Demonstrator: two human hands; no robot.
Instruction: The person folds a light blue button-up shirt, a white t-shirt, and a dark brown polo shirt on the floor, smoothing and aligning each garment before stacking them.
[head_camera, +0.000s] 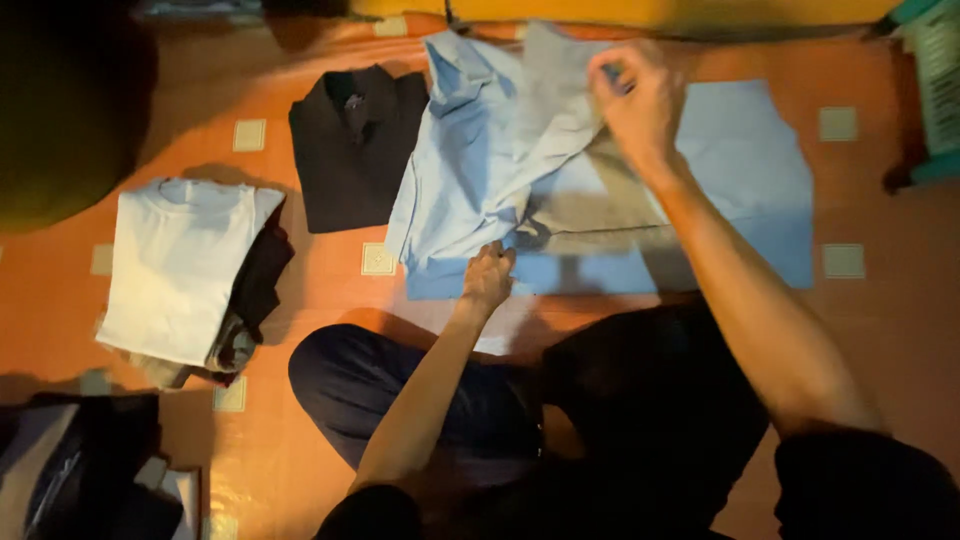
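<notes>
two hands on light blue shirt (470, 170), right hand (640, 100) gripping far edge; left hand (487, 277) pressing near hem

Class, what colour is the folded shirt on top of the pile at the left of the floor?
White. The folded T-shirt tops the pile, seen in the head view.

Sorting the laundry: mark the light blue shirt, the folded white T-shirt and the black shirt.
light blue shirt (455, 190), head view, left front panel.
folded white T-shirt (175, 270), head view, middle of chest.
black shirt (350, 150), head view, below collar.
</notes>
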